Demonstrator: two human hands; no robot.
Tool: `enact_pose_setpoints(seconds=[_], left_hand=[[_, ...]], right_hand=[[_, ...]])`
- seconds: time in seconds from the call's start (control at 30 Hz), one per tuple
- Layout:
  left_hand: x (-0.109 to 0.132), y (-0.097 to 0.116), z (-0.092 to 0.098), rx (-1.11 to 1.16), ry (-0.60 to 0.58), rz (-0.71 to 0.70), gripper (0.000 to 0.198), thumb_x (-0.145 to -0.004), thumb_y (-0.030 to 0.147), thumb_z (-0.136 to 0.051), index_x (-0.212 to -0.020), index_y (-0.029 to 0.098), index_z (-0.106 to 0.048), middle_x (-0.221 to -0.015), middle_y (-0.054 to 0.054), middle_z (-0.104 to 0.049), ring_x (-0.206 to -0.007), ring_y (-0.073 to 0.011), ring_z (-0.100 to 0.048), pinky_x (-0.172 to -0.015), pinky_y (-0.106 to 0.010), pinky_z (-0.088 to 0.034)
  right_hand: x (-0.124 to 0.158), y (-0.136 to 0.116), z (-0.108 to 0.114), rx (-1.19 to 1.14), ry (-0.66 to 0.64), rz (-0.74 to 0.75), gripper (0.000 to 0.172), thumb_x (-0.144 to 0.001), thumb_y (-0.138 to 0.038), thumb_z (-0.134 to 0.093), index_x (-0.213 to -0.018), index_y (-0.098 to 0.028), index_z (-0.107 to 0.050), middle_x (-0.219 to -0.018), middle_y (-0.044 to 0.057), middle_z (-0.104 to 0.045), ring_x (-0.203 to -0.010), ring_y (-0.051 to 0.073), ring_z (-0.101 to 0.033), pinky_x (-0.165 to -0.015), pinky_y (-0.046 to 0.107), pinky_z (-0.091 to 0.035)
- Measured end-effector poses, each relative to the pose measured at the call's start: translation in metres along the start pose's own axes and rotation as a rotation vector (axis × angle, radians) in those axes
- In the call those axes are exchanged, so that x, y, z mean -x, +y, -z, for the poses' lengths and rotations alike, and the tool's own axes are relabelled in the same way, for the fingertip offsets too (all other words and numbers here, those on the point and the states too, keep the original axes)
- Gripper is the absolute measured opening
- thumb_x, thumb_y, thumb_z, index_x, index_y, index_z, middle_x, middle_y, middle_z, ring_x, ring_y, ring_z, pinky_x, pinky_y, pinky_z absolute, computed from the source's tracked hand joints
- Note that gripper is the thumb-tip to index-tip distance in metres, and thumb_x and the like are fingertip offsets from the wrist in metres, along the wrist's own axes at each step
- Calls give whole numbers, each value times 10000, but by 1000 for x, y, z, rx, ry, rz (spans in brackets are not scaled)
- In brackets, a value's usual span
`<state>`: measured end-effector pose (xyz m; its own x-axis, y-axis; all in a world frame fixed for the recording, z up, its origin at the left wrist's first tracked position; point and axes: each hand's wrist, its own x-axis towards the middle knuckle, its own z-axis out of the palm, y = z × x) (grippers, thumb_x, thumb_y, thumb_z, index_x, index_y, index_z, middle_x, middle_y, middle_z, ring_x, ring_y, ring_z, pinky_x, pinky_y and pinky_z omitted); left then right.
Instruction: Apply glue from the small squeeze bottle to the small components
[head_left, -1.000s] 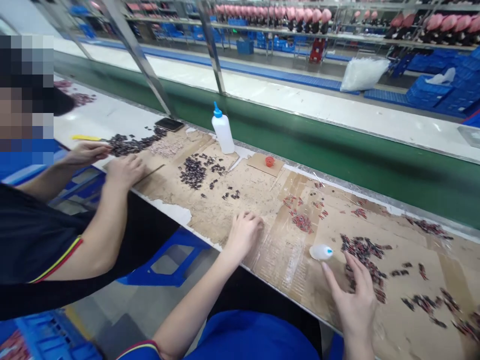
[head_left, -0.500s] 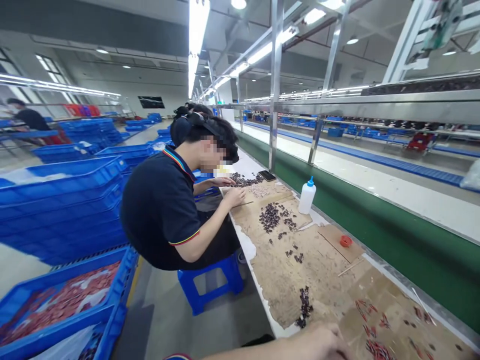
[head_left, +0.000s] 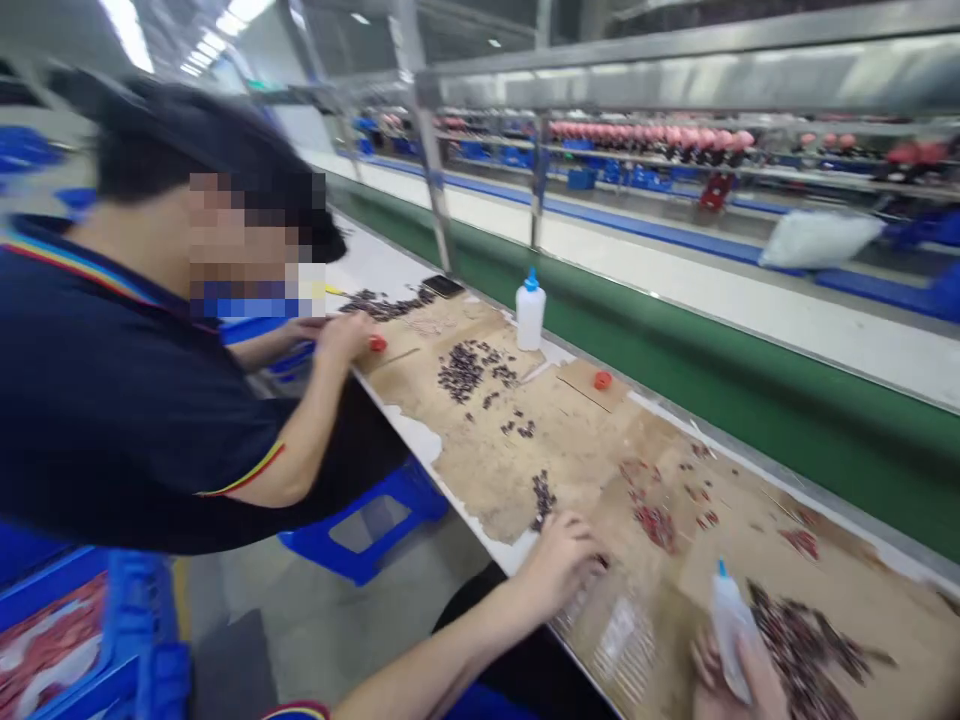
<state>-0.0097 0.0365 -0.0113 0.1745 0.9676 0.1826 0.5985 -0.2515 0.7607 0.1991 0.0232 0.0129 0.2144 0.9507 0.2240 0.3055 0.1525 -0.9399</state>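
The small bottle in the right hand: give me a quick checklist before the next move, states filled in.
1. Right hand gripping the small bottle: ok.
2. Blue tip uppermost: ok, bottle slightly tilted.
3. Contents level in the small bottle: cannot tell.
4. Left hand free of parts: cannot tell; something dark and blurred shows at its fingertips.
5. Co-worker's near hand apart from both hands: ok.
6. Large bottle upright: ok.

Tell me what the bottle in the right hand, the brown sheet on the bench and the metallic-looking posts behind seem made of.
Bottle in the right hand: probably plastic, smooth; its milky body looks slightly see-through. Brown sheet: apparently cardboard, dull, with a ragged, torn edge. Posts: likely bare metal, perhaps steel, grey with bright reflections; blur hides finer finish.
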Motion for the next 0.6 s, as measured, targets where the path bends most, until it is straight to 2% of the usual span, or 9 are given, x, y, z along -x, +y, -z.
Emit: enact_pose_setpoints(seconds=[0.07,0.1,0.13,0.23,0.43,0.6], left_hand=[[4,0,4,32,10,-25,172,-850,154,-650,-958,255,-737,-943,-41,-755,-956,-219,-623,-893,-401,-426],[6,-1,5,39,18,-36,175,-838,139,-655,-931,258,-743,-921,-36,-761,-953,-225,-634,-880,-402,-437],[7,-2,5,44,27,-37,168,-833,137,-658,-908,258,-746,-899,-35,-765,-938,-225,-645,-865,-397,-448],[10,-3,5,32,47,-25,129,-828,174,-674,-899,252,-748,-884,-37,-769,-920,-226,-665,-844,-389,-464],[15,3,3,-14,93,25,98,-825,170,-688,-851,244,-747,-882,-24,-771,-907,-214,-685,-835,-375,-459],[16,5,3,-36,116,39,104,-812,153,-707,-839,244,-749,-882,-13,-776,-900,-205,-693,-853,-373,-447]], right_hand=[[10,-6,-5,-259,110,-159,390,-740,-570,-658,-693,-199,-546,-534,-52,-420,-417,96,-409,-348,228,-317],[13,-10,-10,-399,170,-237,382,-666,-520,-737,-678,-189,-547,-533,-60,-425,-410,77,-387,-354,214,-291],[15,-12,-15,-436,216,-268,379,-635,-496,-764,-678,-179,-561,-520,-68,-419,-403,65,-366,-357,203,-263],[18,-17,-29,-383,297,-295,403,-583,-482,-796,-616,-168,-546,-501,-61,-460,-399,55,-345,-372,202,-254],[28,-21,-38,-158,220,-323,391,-626,-517,-748,-621,-136,-659,-569,47,-656,-526,170,-584,-507,275,-472],[27,-22,-43,-84,214,-300,384,-659,-508,-729,-655,-125,-708,-642,84,-720,-583,212,-647,-564,304,-526]])
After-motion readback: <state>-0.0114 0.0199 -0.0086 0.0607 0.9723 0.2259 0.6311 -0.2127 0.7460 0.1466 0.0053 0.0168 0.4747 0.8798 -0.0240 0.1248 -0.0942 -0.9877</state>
